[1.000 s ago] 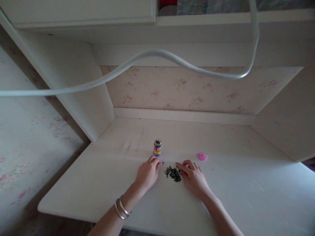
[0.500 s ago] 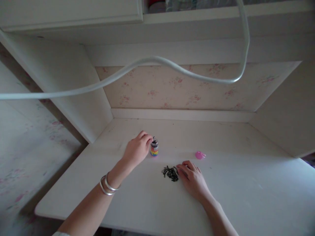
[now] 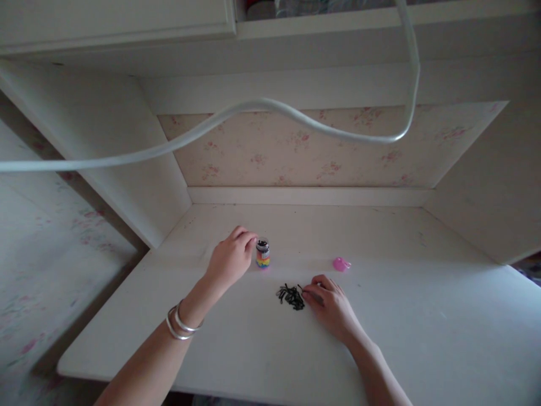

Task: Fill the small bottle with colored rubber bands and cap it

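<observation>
A small clear jar (image 3: 262, 256) stands upright, filled with bands of rainbow colours and black pieces at its open mouth. My left hand (image 3: 232, 254) is beside the jar's rim, thumb and fingers pinched together; nothing shows clearly between them. Nearer to me lies a loose heap of black rubber bands (image 3: 291, 297). At the heap's right edge, my right hand (image 3: 327, 301) rests low over the tabletop, its thumb and forefinger closed on a thin black band that sticks out at the fingertips. A pink lid-like piece (image 3: 341, 264) lies beyond the right hand.
The white desk (image 3: 236, 349) sits under a cabinet (image 3: 118, 25), with side panels left and right and a flowered wall panel (image 3: 296, 149) behind. A white cable (image 3: 262, 104) hangs across the upper view, close to the camera.
The black band seen at my left fingertips above the jar no longer shows there. My right fingers have closed on a black band from the heap. The view has shifted slightly.
</observation>
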`<act>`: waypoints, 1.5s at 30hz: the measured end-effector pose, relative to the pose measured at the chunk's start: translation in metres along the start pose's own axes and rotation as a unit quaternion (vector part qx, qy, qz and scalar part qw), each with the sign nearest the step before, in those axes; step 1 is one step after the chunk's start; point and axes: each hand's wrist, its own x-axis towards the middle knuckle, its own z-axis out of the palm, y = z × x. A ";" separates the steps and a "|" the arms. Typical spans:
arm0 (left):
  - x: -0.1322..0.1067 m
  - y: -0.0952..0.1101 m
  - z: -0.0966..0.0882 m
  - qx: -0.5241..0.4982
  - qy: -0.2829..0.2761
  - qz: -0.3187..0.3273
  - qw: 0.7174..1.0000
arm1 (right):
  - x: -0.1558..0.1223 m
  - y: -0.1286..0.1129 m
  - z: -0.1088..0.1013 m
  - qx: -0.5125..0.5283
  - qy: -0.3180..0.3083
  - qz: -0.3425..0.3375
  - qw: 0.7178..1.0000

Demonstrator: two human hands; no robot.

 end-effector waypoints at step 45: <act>-0.088 0.025 0.085 -0.083 -0.185 -0.018 0.979 | 0.131 -0.094 -0.002 0.210 0.068 -0.021 0.975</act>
